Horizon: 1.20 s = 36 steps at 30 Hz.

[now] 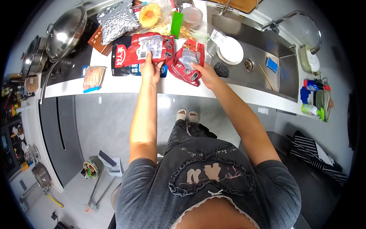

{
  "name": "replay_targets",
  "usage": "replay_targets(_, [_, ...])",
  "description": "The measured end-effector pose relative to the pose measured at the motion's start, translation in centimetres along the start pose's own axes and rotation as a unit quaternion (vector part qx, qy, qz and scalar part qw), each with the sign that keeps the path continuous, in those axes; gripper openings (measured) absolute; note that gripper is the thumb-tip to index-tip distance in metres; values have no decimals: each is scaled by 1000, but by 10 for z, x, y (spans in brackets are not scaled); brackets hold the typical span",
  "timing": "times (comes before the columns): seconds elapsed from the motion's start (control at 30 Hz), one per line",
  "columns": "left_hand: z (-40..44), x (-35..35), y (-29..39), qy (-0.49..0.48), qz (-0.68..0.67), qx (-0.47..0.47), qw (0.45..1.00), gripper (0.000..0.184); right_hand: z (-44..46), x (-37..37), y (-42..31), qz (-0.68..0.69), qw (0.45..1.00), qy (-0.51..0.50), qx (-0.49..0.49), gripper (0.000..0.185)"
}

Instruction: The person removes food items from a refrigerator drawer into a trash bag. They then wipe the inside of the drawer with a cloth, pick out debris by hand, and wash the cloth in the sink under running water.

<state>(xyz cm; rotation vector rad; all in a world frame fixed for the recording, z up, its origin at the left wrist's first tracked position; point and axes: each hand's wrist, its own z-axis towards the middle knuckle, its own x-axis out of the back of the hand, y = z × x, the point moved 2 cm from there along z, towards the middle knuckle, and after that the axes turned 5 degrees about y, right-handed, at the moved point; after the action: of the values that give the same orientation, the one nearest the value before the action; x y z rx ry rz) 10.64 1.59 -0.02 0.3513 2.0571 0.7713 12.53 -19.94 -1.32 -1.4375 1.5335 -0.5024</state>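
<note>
My left hand (pixel 151 70) is closed on the lower edge of a red packet (pixel 154 42) with a pale label. To its right, my right hand (pixel 207 74) grips the side of a second red packet (pixel 187 63), which tilts over the counter's front part. The two packets meet or overlap between my hands. Beneath the left one lies a black and blue pouch (pixel 120 63), partly covered. A small clear bag with a blue edge (pixel 93 78) rests on the white counter (pixel 126 84) left of them.
Behind the packets are a silver bag (pixel 117 22), a round yellow food item (pixel 150 15) and a plastic tub (pixel 191 16). Lidded pots (pixel 66 33) stand left. The sink (pixel 282 82) at right holds white plates (pixel 231 50), a scrubber (pixel 221 70) and a blue sponge (pixel 271 64).
</note>
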Motion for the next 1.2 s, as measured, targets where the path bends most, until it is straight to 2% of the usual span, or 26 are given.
replay_targets(0.13, [6,7,-9,-18,28,58,998,31,-30,9,-20,-124,990,58,13,48])
replay_targets(0.17, [4,11,-9,-3,73,64,995,31,-37,15,-22,-146,988,42,-6,57])
replay_targets(0.2, [2,16,-8,1,144,69,987,30,-44,22,-19,-134,988,81,4,58])
replay_targets(0.27, [-17,16,-2,8,178,82,981,32,-64,36,-7,-105,981,159,26,59])
replay_targets(0.33, [-36,20,0,-32,206,105,972,35,-97,49,-2,-93,988,126,15,59])
replay_targets(0.4, [-62,18,-6,0,255,126,959,37,-143,58,5,-93,988,124,8,55])
replay_targets(0.43, [-75,17,-12,-45,298,145,942,35,-166,64,11,-84,989,121,-11,50])
replay_targets(0.53, [-110,20,-45,-177,469,177,847,39,-238,84,44,-94,980,175,-15,35])
replay_targets(0.57, [-127,10,-59,-211,469,175,839,37,-263,97,62,-89,976,198,1,31])
replay_targets(0.67, [-176,-23,-91,-356,548,243,717,34,-344,131,122,-127,943,304,46,18])
replay_targets(0.73, [-202,-36,-121,-460,544,259,652,38,-406,152,158,-216,894,393,-2,14])
replay_targets(0.8, [-240,-59,-138,-539,566,257,568,29,-465,160,197,-279,833,476,-51,13])
replay_targets(0.87, [-278,-81,-158,-597,583,257,488,27,-513,173,233,-335,770,536,-88,14])
replay_targets(0.9, [-279,-78,-183,-685,549,204,432,26,-536,179,253,-306,769,550,-112,19])
replay_targets(0.93, [-289,-79,-203,-725,537,180,392,26,-557,183,265,-286,756,574,-133,21])
replay_targets(1.0, [-320,-85,-233,-779,521,156,312,25,-603,188,279,-254,732,608,-175,24])
replay_targets(1.1, [-377,-91,-272,-820,508,130,230,24,-665,213,293,-238,696,666,-124,29])
replay_targets(1.2, [-435,-85,-309,-837,494,125,199,24,-747,235,249,-218,658,719,-59,29])
